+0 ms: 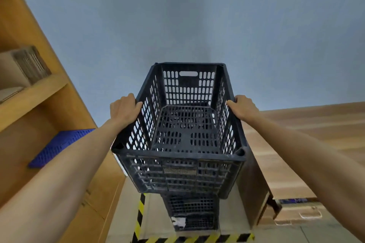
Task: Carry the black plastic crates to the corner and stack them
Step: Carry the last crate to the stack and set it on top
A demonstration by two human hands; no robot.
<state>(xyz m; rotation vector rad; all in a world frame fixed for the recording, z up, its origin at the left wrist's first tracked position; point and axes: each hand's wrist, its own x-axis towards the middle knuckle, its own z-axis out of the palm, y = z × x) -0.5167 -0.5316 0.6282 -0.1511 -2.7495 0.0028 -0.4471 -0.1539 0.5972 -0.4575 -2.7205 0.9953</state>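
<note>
I hold an empty black plastic crate with slotted walls out in front of me, above a stack of black crates standing on the floor against the blue-grey wall. My left hand grips the crate's left rim, thumb over the edge. Over on the opposite rim, my right hand grips in the same way. The held crate hides the top of the stack, so I cannot tell whether the two touch.
A wooden shelf unit rises on the left, with a blue perforated panel on a lower shelf. Cardboard boxes are piled on the right. Black and yellow hazard tape marks the floor around the stack.
</note>
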